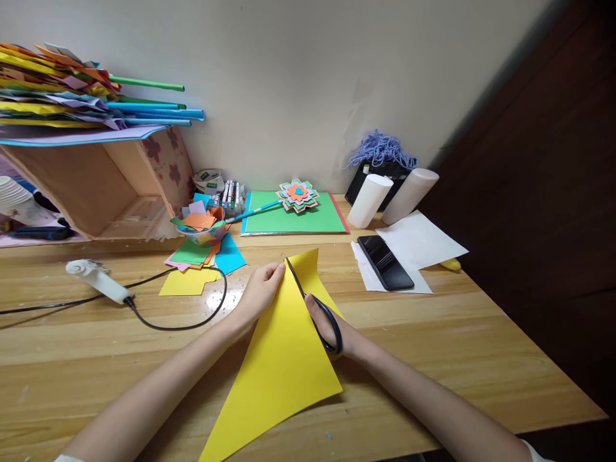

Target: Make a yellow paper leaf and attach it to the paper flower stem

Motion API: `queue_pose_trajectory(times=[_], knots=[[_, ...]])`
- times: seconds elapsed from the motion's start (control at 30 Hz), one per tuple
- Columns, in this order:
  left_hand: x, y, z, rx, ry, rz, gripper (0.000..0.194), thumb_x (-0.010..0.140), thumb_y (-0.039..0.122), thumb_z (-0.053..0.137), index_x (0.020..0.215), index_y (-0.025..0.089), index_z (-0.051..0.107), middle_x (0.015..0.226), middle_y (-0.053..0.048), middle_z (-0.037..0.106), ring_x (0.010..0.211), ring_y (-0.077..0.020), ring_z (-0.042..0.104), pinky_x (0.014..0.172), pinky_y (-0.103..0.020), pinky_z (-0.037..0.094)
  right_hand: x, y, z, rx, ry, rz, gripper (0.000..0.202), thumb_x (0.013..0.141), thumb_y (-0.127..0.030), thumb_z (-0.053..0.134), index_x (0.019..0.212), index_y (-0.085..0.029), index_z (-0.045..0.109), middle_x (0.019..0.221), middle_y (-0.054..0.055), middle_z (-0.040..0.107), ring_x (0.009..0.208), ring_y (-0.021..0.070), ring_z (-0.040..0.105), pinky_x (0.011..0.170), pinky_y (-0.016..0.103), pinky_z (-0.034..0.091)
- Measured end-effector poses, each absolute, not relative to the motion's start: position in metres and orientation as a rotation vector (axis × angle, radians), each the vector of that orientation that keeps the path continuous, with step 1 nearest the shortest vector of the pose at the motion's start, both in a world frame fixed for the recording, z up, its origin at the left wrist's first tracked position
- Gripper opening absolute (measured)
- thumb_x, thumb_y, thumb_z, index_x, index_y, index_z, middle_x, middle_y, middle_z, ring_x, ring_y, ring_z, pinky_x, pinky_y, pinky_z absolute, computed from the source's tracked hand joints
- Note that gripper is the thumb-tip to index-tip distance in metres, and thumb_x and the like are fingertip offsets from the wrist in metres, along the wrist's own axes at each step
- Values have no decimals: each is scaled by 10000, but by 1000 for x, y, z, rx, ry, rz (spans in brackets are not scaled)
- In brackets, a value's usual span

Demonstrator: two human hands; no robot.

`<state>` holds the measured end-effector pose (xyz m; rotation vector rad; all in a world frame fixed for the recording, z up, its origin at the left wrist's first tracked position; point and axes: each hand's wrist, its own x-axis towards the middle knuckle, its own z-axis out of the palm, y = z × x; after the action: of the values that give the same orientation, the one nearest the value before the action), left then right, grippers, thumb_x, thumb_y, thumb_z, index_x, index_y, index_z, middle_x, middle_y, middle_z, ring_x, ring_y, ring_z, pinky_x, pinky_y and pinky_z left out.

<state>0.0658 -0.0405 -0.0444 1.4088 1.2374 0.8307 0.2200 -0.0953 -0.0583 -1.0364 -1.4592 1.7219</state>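
A large sheet of yellow paper (279, 366) is held tilted above the wooden table. My left hand (262, 287) is closed on its far edge. Black-handled scissors (335, 326) are in my right hand (323, 323), the thumb through one handle loop and the other fingers hidden behind the paper. The scissors' blades lie along a cut that runs through the sheet up to near my left fingertips. A narrower part of the yellow sheet stands off to the right of the blades.
A white glue gun (99, 281) with a looped black cable lies left. Behind are paper scraps (199, 224), a green sheet stack (283, 221) with a paper flower (298, 194), and markers. A phone (385, 263), white paper and two white rolls stand or lie right.
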Motion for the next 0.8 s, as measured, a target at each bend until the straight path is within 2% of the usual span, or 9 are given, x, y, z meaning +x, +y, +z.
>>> queue_pose_trajectory(times=[0.4, 0.6, 0.8], knots=[[66, -40, -42, 1442, 1242, 867, 369, 787, 492, 412, 611, 169, 426, 556, 47, 417, 513, -102, 400, 469, -202, 302, 219, -96, -59, -1115, -1544, 1616, 569, 841, -612, 283, 1025, -142, 545, 1012, 108, 630, 886, 233, 593, 754, 329, 470], [66, -40, -45, 1449, 1236, 867, 373, 796, 492, 406, 615, 166, 426, 566, 47, 403, 519, -98, 387, 477, -203, 291, 219, -95, -64, -1154, -1567, 1549, 505, 837, -604, 319, 890, -150, 534, 877, 74, 618, 771, 193, 572, 653, 278, 454], [63, -38, -47, 1448, 1268, 894, 366, 800, 478, 410, 613, 165, 436, 563, 43, 405, 524, -102, 386, 476, -207, 288, 225, -91, -59, -1188, -1558, 1514, 520, 800, -642, 353, 788, -148, 514, 711, 26, 556, 616, 134, 491, 562, 242, 410]])
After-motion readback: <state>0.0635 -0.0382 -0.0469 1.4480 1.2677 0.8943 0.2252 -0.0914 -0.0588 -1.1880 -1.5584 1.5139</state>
